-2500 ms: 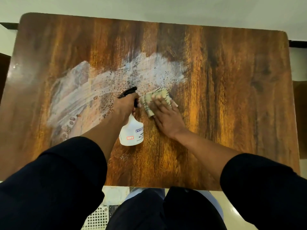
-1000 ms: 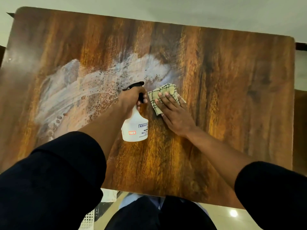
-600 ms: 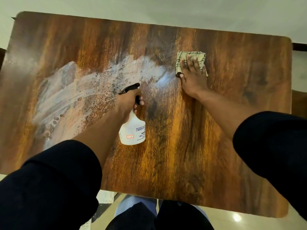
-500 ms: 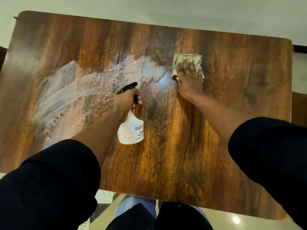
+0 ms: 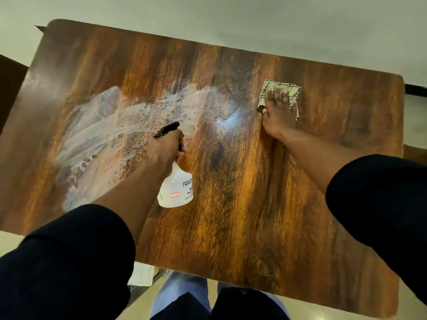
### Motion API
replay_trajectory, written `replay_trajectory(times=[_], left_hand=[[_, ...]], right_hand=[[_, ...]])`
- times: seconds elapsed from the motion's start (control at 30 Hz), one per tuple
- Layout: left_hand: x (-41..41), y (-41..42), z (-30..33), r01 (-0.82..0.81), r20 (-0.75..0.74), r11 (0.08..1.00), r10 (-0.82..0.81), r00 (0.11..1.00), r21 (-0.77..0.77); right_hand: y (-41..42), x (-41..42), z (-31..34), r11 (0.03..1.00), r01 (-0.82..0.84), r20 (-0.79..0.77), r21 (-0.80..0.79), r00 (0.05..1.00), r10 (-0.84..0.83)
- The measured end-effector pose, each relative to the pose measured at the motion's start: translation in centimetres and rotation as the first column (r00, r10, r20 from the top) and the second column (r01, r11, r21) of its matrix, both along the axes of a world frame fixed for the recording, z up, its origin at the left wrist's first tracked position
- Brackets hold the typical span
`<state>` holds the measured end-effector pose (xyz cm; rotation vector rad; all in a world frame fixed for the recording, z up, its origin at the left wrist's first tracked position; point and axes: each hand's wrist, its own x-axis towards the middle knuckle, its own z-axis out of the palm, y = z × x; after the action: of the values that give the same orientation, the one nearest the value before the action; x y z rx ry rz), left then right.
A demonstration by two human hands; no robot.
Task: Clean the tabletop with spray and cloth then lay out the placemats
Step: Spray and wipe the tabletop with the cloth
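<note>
A dark wooden tabletop point(image 5: 265, 204) fills the view. White foamy spray streaks point(image 5: 111, 125) cover its left half. My left hand point(image 5: 165, 148) grips the neck of a white spray bottle point(image 5: 176, 189) with a black trigger, held above the table's middle. My right hand point(image 5: 278, 109) lies flat with spread fingers on a pale checked cloth point(image 5: 280, 88), pressing it onto the table at the far right of centre. No placemats are in view.
A pale wall runs behind the table's far edge. Dark furniture point(image 5: 9, 79) shows at the far left and a dark edge at the far right. My legs and a pale tiled floor point(image 5: 143, 277) show below the near edge.
My right hand has slid the cloth from beside the bottle up and to the right, toward the far edge. My left hand has kept the bottle over the middle.
</note>
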<state>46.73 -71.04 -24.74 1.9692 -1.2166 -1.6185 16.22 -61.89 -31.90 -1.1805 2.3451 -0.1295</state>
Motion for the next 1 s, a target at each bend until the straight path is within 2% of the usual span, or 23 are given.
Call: replay_trajectory(times=[0.07, 0.17, 0.33, 0.47, 0.63, 0.7, 0.83, 1.0], left_hand=[[0.5, -0.1, 0.3, -0.041, 0.009, 0.999, 0.041, 0.999, -0.019], [1.4, -0.6, 0.4, -0.156, 0.055, 0.986, 0.159, 0.986, -0.056], [2.1, -1.7, 0.0, -0.142, 0.026, 0.989, 0.143, 0.989, -0.034], [2.9, -2.7, -0.9, -0.165, 0.083, 0.985, 0.168, 0.982, -0.045], [4.0, -3.4, 0.0, -0.132, 0.135, 0.991, 0.135, 0.982, -0.029], [4.6, -4.3, 0.0, -0.112, 0.096, 0.994, 0.113, 0.989, -0.011], [5.7, -5.6, -0.1, -0.078, 0.057, 0.997, 0.078, 0.995, 0.011], [6.8, -6.1, -0.3, -0.043, 0.009, 0.998, 0.043, 0.999, 0.034]], right_hand=[[-1.0, 1.2, -0.1, 1.000, -0.020, 0.008, -0.008, 1.000, 0.020], [-2.1, 3.5, -0.2, 0.991, -0.134, -0.008, -0.019, 0.991, 0.134], [-3.3, 11.4, -0.2, 0.935, -0.348, -0.026, -0.062, 0.937, 0.347], [-1.4, 17.1, -1.5, 0.803, -0.588, -0.067, -0.097, 0.809, 0.584], [0.9, 15.5, -1.7, 0.767, -0.634, -0.030, -0.097, 0.772, 0.635], [1.3, 13.7, -1.4, 0.808, -0.584, -0.050, -0.081, 0.812, 0.582], [-0.5, 9.7, -0.9, 0.962, -0.269, -0.091, -0.052, 0.960, 0.264], [-5.3, 11.5, -0.6, 0.994, 0.101, -0.033, -0.042, 0.994, -0.103]])
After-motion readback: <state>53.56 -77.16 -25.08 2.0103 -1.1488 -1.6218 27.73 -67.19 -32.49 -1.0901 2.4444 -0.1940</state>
